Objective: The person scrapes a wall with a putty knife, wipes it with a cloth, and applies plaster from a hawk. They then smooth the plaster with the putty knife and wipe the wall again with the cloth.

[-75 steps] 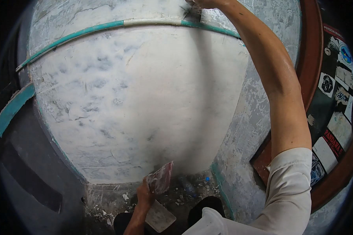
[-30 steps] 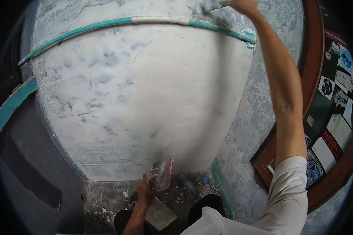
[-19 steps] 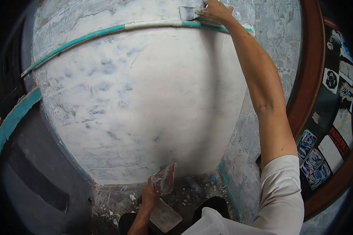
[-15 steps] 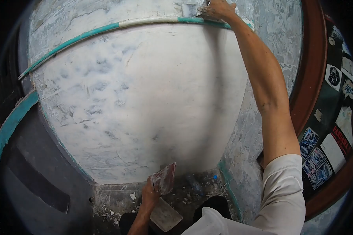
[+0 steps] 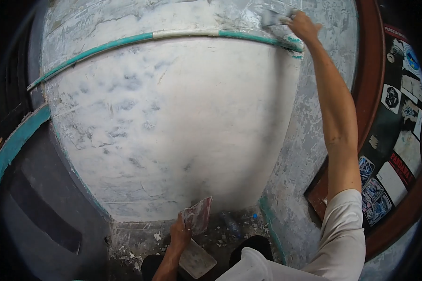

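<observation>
My right hand (image 5: 305, 28) is raised at the top right, its fingers closed on the handle of a flat scraper (image 5: 274, 18) smeared with pale paste. The scraper's blade lies against the grey upper wall (image 5: 192, 13), just above the teal and white ridge (image 5: 185, 34). Low in the middle, my left hand (image 5: 179, 234) grips a reddish plate (image 5: 199, 215) coated with white paste, held tilted upward. Between the two hands spreads a white-coated wall panel (image 5: 211, 107), smooth on its right and patchy blue-grey on its left.
Rubble and a plastic bottle (image 5: 230, 225) lie on the floor below the panel. A pale rectangular block (image 5: 198, 259) is beside my left forearm. To the right stands a brown frame (image 5: 369, 70) around a dark, stickered surface (image 5: 384, 140). A teal ledge (image 5: 21, 138) juts out at left.
My right hand and the scraper have moved right along the upper wall. The view has shifted slightly. My left hand still holds the plate in nearly the same place.
</observation>
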`<move>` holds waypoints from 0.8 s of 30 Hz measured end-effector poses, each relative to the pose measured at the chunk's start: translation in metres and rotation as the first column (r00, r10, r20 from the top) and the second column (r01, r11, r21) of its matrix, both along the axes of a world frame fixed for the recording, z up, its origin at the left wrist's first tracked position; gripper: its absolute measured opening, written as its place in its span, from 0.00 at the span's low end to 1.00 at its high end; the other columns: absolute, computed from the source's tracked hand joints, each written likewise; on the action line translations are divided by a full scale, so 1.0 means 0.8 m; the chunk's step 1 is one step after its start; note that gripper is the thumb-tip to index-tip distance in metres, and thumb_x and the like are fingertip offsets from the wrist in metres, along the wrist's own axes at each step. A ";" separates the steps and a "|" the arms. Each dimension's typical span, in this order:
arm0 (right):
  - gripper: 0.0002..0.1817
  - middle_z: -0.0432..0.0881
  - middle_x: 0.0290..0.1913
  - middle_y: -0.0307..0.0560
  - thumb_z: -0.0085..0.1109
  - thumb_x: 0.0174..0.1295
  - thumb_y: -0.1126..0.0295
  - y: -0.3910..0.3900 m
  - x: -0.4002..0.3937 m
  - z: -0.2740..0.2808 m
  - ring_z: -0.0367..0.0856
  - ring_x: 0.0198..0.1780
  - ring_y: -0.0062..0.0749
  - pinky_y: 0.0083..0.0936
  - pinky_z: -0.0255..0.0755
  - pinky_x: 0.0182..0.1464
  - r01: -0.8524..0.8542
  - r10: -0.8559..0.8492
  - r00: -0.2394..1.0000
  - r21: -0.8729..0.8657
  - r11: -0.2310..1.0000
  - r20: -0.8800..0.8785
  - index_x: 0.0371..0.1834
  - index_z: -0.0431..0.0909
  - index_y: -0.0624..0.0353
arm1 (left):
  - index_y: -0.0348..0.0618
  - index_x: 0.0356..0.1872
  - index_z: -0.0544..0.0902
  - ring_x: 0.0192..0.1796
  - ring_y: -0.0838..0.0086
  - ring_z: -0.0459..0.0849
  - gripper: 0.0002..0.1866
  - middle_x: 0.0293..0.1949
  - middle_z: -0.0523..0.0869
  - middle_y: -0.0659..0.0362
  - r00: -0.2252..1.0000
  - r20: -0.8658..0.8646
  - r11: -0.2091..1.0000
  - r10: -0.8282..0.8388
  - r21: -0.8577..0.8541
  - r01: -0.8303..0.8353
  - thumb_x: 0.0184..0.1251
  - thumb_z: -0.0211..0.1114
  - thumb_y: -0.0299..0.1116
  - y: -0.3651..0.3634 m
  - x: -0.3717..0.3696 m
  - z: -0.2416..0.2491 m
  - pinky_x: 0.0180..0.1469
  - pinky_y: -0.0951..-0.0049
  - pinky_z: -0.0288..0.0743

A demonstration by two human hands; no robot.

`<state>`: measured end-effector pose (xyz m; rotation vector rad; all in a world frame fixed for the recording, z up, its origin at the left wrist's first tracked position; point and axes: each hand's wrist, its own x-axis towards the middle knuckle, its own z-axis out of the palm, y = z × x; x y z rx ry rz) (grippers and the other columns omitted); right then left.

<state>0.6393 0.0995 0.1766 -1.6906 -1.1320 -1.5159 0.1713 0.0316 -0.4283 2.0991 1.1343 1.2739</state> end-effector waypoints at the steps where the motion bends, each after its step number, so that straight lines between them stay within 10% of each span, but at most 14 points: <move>1: 0.29 0.82 0.62 0.49 0.63 0.60 0.37 0.012 -0.014 0.003 0.78 0.65 0.50 0.77 0.54 0.61 -0.084 0.082 0.995 -0.049 0.995 -0.050 0.54 0.84 0.45 | 0.30 0.59 0.74 0.38 0.37 0.85 0.20 0.33 0.85 0.36 1.000 -0.001 1.000 -0.006 0.006 0.006 0.78 0.57 0.38 -0.003 0.002 0.004 0.37 0.47 0.77; 9: 0.22 0.85 0.58 0.50 0.60 0.64 0.52 0.083 -0.132 -0.003 0.81 0.62 0.50 0.76 0.51 0.64 -0.267 0.235 0.950 -0.147 0.952 -0.207 0.58 0.81 0.49 | 0.33 0.57 0.74 0.38 0.36 0.84 0.19 0.34 0.85 0.35 0.993 -0.114 0.993 0.044 -0.101 -0.056 0.78 0.56 0.40 -0.001 0.005 -0.001 0.38 0.45 0.76; 24: 0.22 0.85 0.57 0.48 0.63 0.63 0.49 -0.028 -0.051 -0.015 0.80 0.64 0.46 0.76 0.48 0.68 0.050 -0.071 0.977 -0.108 0.993 -0.201 0.54 0.82 0.49 | 0.28 0.59 0.74 0.37 0.35 0.84 0.24 0.32 0.84 0.34 0.998 -0.052 0.995 0.047 -0.086 -0.052 0.77 0.56 0.43 0.004 -0.003 -0.008 0.38 0.46 0.76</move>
